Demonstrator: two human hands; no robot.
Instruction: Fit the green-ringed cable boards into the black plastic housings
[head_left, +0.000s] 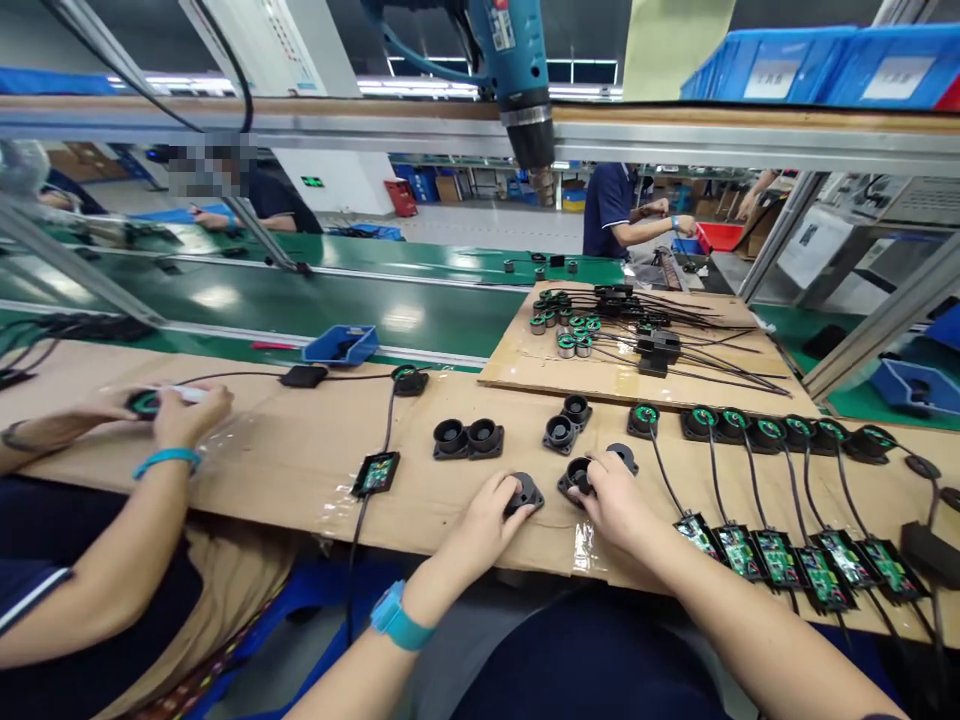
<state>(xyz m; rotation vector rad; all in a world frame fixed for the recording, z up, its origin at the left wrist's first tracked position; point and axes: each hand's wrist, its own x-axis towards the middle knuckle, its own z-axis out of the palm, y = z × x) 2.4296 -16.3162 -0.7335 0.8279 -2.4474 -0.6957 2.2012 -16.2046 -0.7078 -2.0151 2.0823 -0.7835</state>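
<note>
The left hand (484, 515) pinches a matte black square-flanged housing (529, 490) between thumb and fingers at the near edge of the cardboard work surface (427, 520); the fingers cover part of its rounded body. The right hand (616, 495) has thumb and fingertips closed on a second housing (571, 476), whose circular rim and hollow cup face upward; whether this part is raised off the cardboard cannot be told. Just beyond the right knuckles lies another black part (624, 458), partly hidden and showing a flat, rounded face. Farther from the hands, two pairs of like housings, an upright-facing left pair (469, 438) and a diagonal pair (568, 424), rest with deep round openings and corner lugs showing. The cardboard is smooth and brown, with a glossy strip of clear tape (584, 546) near its edge. To the right stands a row of black housings with round green circuit boards (769, 432), each joined by a dark flexible cable to open rectangular cases with green boards (780, 558). Behind, a raised cardboard sheet (514, 370) bears short metallic cylinders with green tops (574, 345) and straight black leads. A teal band of flexible-looking material (405, 620) encircles the left wrist.
</note>
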